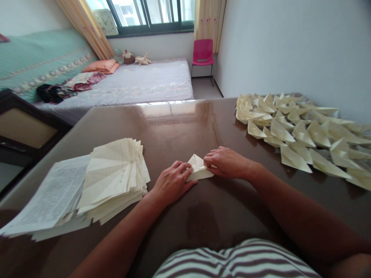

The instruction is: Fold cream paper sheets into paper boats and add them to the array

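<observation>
A small folded piece of cream paper (pixel 197 166) lies on the glossy brown table (pixel 179 127) in front of me. My left hand (pixel 173 182) presses on its left side with curled fingers. My right hand (pixel 225 162) pinches its right edge, fingers closed on the fold. To my left sits a fanned stack of creased cream sheets (pixel 114 177) on top of printed pages (pixel 49 197). On the right a large spread of finished folded paper shapes (pixel 301 135) covers the table.
Beyond the table stands a bed (pixel 145 81) with pillows, clothes and soft toys. A pink chair (pixel 203 54) is by the window. A white wall runs along the table's right side. A dark cabinet (pixel 26 131) is at the left.
</observation>
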`<state>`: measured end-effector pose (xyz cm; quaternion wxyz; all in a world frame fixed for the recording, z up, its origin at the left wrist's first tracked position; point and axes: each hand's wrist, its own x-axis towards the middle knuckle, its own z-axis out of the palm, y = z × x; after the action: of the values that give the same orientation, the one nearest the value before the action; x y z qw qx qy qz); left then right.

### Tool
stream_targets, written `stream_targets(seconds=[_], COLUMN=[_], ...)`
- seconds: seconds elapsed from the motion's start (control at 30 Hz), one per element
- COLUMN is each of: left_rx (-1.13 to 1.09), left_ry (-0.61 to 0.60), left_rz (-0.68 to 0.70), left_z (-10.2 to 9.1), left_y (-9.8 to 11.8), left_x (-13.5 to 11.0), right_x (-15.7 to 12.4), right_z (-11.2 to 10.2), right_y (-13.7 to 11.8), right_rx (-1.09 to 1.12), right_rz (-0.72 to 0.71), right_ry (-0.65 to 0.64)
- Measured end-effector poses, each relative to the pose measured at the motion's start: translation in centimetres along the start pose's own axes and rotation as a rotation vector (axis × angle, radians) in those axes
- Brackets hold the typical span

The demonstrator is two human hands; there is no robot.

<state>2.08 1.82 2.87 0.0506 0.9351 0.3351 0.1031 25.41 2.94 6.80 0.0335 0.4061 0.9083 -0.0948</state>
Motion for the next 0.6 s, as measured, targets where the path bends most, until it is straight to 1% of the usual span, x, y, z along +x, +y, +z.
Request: stream_targets(seconds=[0.07,0.17,0.33,0.47,0.6], left_rx=[-0.034,-0.142,-0.302,-0.363,-0.387], left_ry=[0.0,0.002,0.009,-0.003,-0.003], left_rz=[-0.027,-0.08,-0.161,-0.228,-0.308], left_z=[0.1,0.3,0.8,0.8,0.9], left_y=[-0.2,-1.0,-2.3,-2.6,-2.6], left_x=[0.1,0.2,0.5,0.6,0.7], right_x=[0.0,0.0,0.2,0.4,0.7], right_z=[0.0,0.1,0.6,1.5,2.2], right_y=[0.3,0.7,1.4,2.0,2.2], right_rx=[0.047,0.129,0.321,0.508,0.58], right_rz=[0.029,0.071,0.088,0.112,0.149], right_ry=[0.009,0.016,0.038,0.055,0.067])
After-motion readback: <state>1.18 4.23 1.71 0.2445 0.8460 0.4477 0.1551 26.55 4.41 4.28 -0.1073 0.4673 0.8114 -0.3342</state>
